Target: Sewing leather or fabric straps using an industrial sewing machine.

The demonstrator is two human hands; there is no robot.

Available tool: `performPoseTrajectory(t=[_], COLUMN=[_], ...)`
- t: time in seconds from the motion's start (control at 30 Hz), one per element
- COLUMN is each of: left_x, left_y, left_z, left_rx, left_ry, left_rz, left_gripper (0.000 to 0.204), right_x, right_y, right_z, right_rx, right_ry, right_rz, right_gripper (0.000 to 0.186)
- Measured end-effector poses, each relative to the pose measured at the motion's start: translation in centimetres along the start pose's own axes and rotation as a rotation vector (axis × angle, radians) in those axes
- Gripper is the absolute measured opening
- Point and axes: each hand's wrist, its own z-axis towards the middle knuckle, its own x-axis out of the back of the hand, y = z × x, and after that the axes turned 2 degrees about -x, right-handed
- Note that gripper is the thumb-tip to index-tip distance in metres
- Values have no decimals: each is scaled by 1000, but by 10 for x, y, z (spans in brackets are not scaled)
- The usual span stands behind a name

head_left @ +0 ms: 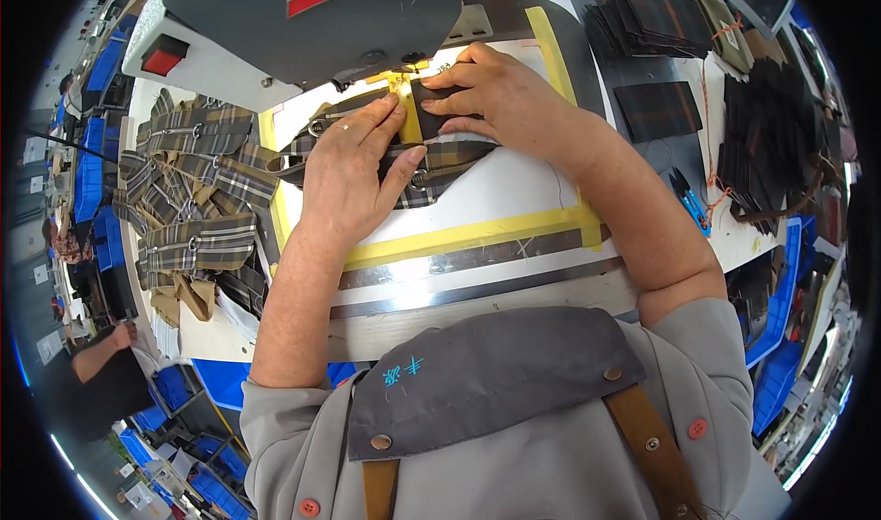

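Under the dark grey machine head (pixel 385 33), a brown-and-black plaid strap piece (pixel 457 158) with metal rings lies on a white sheet (pixel 518 185) edged with yellow tape. My left hand (pixel 344 176) rests on the piece's left part, fingers stretched forward and thumb apart. Across from it, my right hand (pixel 518 102) spreads its fingers flat over dark fabric. A narrow yellow plate (pixel 409 116) stands between the two sets of fingertips. My hands cover part of the fabric, and the machine head hides its working end.
Several plaid pieces with metal rings (pixel 197 185) are heaped at the left. Dark fabric panels (pixel 647 20) lie at the far right, near a single panel (pixel 656 111). Blue-handled snips (pixel 688 201) lie beside an orange cord. Another person (pixel 96 378) is at the left.
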Motion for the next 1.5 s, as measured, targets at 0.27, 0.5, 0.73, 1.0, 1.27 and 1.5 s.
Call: performPoseTrajectory(t=[0.27,0.5,0.73,1.0,1.27,1.5], left_x=[-1,-1,-3,-4,-6,2], left_y=[0,3,0,-1,-8,4], left_z=[2,4,9,12,20,9], left_rx=[-30,-29,-19,-24,-59,-199], left_ry=[-37,-54,-44,-60,-91,-41], left_rz=[36,69,76,118,359,186], left_gripper=[66,73,76,78,82,64], right_x=[10,13,15,9,8,12], right_y=[1,3,1,11,26,35], right_z=[0,3,6,8,24,37], right_rx=[-23,-68,-104,-22,-51,-71], right_ry=[-78,-193,-196,-108,-170,-203], right_rz=[-2,17,20,-23,-67,-110], right_gripper=[31,36,37,33,35,36])
